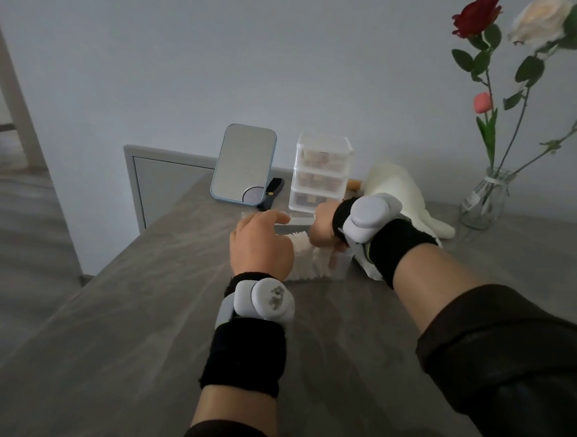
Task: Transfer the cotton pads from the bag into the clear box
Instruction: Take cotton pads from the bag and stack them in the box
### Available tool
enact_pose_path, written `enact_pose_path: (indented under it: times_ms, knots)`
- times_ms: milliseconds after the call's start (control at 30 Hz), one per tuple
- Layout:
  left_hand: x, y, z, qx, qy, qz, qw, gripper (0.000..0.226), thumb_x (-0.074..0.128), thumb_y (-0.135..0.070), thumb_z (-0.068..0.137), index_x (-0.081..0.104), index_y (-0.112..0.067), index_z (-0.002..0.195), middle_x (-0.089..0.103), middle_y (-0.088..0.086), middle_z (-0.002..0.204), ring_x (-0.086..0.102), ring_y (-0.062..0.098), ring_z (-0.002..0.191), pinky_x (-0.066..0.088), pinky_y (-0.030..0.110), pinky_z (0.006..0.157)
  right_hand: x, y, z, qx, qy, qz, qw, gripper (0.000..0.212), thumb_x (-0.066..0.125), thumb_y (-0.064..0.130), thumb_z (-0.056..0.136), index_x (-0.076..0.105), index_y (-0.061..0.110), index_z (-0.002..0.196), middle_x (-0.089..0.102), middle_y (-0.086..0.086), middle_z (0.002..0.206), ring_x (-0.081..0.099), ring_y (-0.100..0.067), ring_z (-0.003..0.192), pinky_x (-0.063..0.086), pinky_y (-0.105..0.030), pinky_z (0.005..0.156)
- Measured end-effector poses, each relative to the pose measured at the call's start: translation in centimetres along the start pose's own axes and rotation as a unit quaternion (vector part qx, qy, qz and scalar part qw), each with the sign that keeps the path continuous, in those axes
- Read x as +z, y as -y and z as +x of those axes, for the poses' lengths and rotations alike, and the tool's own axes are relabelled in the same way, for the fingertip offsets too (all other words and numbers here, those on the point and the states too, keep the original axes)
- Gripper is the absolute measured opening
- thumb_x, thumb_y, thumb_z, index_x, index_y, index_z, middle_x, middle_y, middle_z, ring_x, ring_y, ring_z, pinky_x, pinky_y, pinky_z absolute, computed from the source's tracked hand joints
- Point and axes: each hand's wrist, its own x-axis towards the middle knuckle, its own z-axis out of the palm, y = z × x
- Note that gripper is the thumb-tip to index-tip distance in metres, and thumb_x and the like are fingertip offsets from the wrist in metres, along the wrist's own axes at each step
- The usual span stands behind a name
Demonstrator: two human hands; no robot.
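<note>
Left wristband nearest, over the desk. Left hand rests on the left end of the box, fingers loosely spread, holding nothing. Right hand curls down onto the pads packed in the box; cannot tell whether it grips them. Bag lies just behind the right wrist.

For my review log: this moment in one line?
left hand: over clear box | right hand: grips cotton pads in box | bag: behind wrist

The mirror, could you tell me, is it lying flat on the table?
No, the mirror stands upright beside the clear drawer unit.
</note>
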Motion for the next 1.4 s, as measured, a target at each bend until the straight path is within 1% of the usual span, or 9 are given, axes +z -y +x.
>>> enact_pose_path:
  times_ms: [367, 467, 567, 667, 767, 867, 1000, 1133, 1400]
  knots:
    - [0.5, 0.7, 0.5, -0.022, 0.014, -0.011, 1.000, 0.056, 0.043, -0.001, 0.078, 0.060, -0.035, 0.120, 0.056, 0.000, 0.132, 0.051, 0.025, 0.119, 0.046, 0.044, 0.099, -0.7, 0.6, -0.5, 0.106, 0.098, 0.091, 0.985, 0.017, 0.040, 0.007, 0.092, 0.053, 0.004, 0.081, 0.052, -0.012, 0.064, 0.037, -0.017, 0.039, 0.030, -0.011, 0.038]
    - [0.5, 0.9, 0.5, -0.006, 0.015, -0.004, 1.000, 0.058, 0.043, 0.000, 0.080, 0.059, -0.034, 0.124, 0.057, -0.003, 0.133, 0.050, 0.023, 0.122, 0.043, 0.043, 0.103, -0.5, 0.4, -0.3, 0.139, 0.109, 0.143, 0.974, 0.029, 0.041, 0.032, 0.098, 0.056, 0.008, 0.094, 0.056, -0.010, 0.066, 0.038, -0.015, 0.034, 0.030, -0.012, 0.041]
    - [0.3, 0.8, 0.6, 0.025, 0.027, 0.033, 0.999, 0.059, 0.045, -0.001, 0.082, 0.058, -0.032, 0.129, 0.058, -0.003, 0.135, 0.047, 0.020, 0.128, 0.031, 0.040, 0.113, -0.7, 0.5, -0.3, 0.145, 0.115, 0.168, 0.968, 0.073, 0.021, 0.070, 0.093, 0.059, 0.008, 0.099, 0.062, -0.010, 0.073, 0.039, -0.015, 0.040, 0.030, -0.012, 0.040]
    - [0.2, 0.4, 0.3, 0.062, 0.036, 0.113, 0.991, 0.058, 0.045, -0.006, 0.082, 0.057, -0.035, 0.131, 0.056, -0.004, 0.138, 0.030, 0.015, 0.142, 0.001, 0.046, 0.121, -0.9, 0.8, -0.7, 0.110, 0.116, 0.170, 0.972, 0.086, 0.008, 0.070, 0.093, 0.063, 0.005, 0.091, 0.065, -0.010, 0.072, 0.041, -0.016, 0.043, 0.030, -0.013, 0.039]
    - [0.0, 0.2, 0.1, 0.071, 0.045, 0.137, 0.987, 0.054, 0.042, -0.010, 0.085, 0.059, -0.036, 0.129, 0.058, -0.007, 0.136, 0.024, 0.013, 0.145, -0.008, 0.052, 0.118, -0.5, 0.4, -0.8, 0.095, 0.100, 0.167, 0.976, 0.086, 0.006, 0.068, 0.094, 0.065, 0.005, 0.086, 0.066, -0.009, 0.076, 0.048, -0.016, 0.048, 0.035, -0.017, 0.042]
    - [-0.1, 0.0, 0.1, 0.071, 0.054, 0.142, 0.986, 0.049, 0.041, -0.013, 0.087, 0.063, -0.035, 0.124, 0.061, -0.009, 0.132, 0.026, 0.012, 0.144, -0.011, 0.053, 0.117, 0.1, 0.1, -0.5, 0.092, 0.064, 0.171, 0.979, 0.078, 0.010, 0.069, 0.094, 0.060, 0.009, 0.087, 0.062, -0.010, 0.085, 0.050, -0.018, 0.058, 0.038, -0.022, 0.049]
    - [-0.1, -0.1, 0.0, 0.063, 0.062, 0.147, 0.985, 0.046, 0.041, -0.013, 0.086, 0.066, -0.034, 0.119, 0.061, -0.008, 0.130, 0.027, 0.012, 0.143, -0.012, 0.053, 0.117, 0.8, -0.2, 0.2, 0.079, 0.036, 0.188, 0.978, 0.079, 0.015, 0.064, 0.096, 0.045, 0.004, 0.138, 0.059, -0.016, 0.103, 0.057, -0.027, 0.081, 0.042, -0.029, 0.061]
    - [-0.2, -0.1, 0.0, 0.063, 0.070, 0.157, 0.983, 0.048, 0.040, -0.014, 0.086, 0.065, -0.036, 0.120, 0.060, -0.008, 0.132, 0.026, 0.012, 0.143, -0.012, 0.053, 0.117, 1.0, -0.2, 0.6, 0.078, 0.048, 0.197, 0.976, 0.083, 0.015, 0.067, 0.095, 0.042, 0.004, 0.142, 0.055, -0.022, 0.131, 0.057, -0.037, 0.115, 0.045, -0.031, 0.070]
    - [0.0, 0.0, 0.1, 0.061, 0.047, 0.129, 0.989, 0.044, 0.040, -0.015, 0.089, 0.065, -0.033, 0.121, 0.061, -0.006, 0.131, 0.031, 0.012, 0.140, -0.008, 0.053, 0.118, 0.7, -0.7, 0.3, 0.064, 0.077, 0.192, 0.976, 0.086, 0.012, 0.072, 0.092, 0.057, 0.006, 0.123, 0.065, -0.018, 0.102, 0.062, -0.024, 0.069, 0.043, -0.023, 0.051]
